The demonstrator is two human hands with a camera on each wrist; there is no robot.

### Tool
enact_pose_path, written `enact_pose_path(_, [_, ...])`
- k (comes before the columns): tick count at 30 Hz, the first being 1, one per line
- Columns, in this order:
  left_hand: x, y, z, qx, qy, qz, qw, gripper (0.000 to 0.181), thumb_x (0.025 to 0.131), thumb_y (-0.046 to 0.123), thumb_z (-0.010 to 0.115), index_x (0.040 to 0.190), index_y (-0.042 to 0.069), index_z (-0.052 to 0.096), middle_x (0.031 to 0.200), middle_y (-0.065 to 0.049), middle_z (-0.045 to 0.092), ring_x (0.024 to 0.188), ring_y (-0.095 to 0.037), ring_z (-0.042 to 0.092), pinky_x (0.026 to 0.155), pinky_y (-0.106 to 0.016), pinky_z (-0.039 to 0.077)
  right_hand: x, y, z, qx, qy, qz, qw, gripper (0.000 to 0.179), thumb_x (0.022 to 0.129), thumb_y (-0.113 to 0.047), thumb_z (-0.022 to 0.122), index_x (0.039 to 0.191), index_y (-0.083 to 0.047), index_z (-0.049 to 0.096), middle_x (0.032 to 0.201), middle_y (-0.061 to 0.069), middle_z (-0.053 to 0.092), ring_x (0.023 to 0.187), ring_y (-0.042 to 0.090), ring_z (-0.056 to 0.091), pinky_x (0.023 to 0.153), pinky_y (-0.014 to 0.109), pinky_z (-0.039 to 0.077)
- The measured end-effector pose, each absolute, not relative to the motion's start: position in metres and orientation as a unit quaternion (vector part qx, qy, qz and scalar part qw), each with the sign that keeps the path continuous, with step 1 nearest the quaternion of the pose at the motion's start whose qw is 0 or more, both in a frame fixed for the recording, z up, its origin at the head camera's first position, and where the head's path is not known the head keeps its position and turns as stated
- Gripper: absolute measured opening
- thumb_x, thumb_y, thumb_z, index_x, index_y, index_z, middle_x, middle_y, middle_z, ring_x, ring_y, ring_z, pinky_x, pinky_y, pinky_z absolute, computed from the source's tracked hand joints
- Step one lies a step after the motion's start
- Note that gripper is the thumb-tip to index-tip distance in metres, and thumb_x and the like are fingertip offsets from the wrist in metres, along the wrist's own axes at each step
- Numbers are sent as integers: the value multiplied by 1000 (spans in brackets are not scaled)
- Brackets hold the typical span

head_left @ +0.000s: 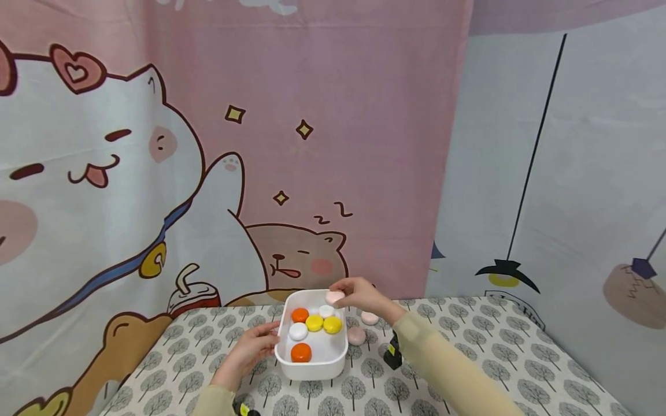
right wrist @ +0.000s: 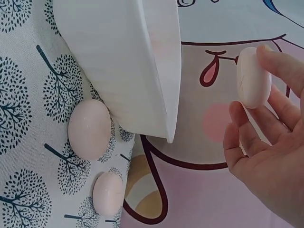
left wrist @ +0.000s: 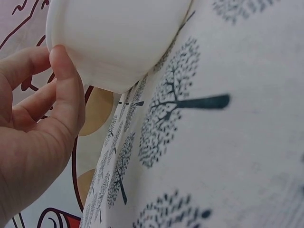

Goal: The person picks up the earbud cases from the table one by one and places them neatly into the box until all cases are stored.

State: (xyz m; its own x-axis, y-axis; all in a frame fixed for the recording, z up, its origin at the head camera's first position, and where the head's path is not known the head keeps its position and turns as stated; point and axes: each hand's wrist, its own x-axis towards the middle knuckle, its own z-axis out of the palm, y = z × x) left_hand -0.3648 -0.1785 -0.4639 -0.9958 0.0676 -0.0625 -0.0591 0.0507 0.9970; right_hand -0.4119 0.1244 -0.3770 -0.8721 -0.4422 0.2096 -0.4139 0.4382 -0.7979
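In the head view a white plastic bin stands on the table. My left hand grips its left side, with fingers at the rim in the left wrist view. Inside lie orange discs, yellow discs and white discs, all smooth and rounded. My right hand pinches a pale pink rounded disc between thumb and fingers, above the bin's far right corner. On the cloth to the right of the bin lie two more pale pink discs.
A tree-print cloth covers the table. Behind it hangs a cartoon curtain. Black devices with yellow marks are on both wrists, by the cream sleeves.
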Motion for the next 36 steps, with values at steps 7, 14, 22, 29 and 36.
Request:
enact_pose_path(7, [-364,-179,-464,5,724,689,47,53,87,0,64,137,-7,48,108,-21,57,76,-21,57,69,-31,53,-412,114,-379,-251,860,-445,17,37,79,-19,80,114,-12,71,109,0,66,93,20,57,80,34,52])
enact_pose_path(14, [-364,-179,-463,11,729,683,49,53,87,1,63,138,-5,49,103,-17,56,75,-20,56,69,-30,54,-412,101,-382,-251,869,-426,28,36,77,-21,82,111,-17,73,103,-5,66,85,19,53,70,30,47])
enact_pose_path(22, [-363,-178,-461,24,733,679,42,52,88,2,63,138,-5,50,104,-17,56,75,-20,56,70,-30,53,-414,92,-383,-253,881,-397,46,37,77,-23,81,113,-21,72,106,-7,67,87,16,56,77,32,49])
enact_pose_path(29, [-363,-177,-460,23,732,680,38,51,88,1,63,137,-4,50,102,-14,56,77,-20,56,71,-31,53,-417,89,-378,-296,874,-380,68,42,80,-21,79,119,-13,70,114,-4,67,100,17,59,89,38,49])
enact_pose_path(36, [-364,-179,-462,26,729,683,43,52,88,1,63,138,-5,49,103,-15,56,76,-19,56,71,-30,53,-420,83,-376,-304,879,-356,92,39,79,-22,80,116,-15,71,110,-6,68,98,16,60,87,35,50])
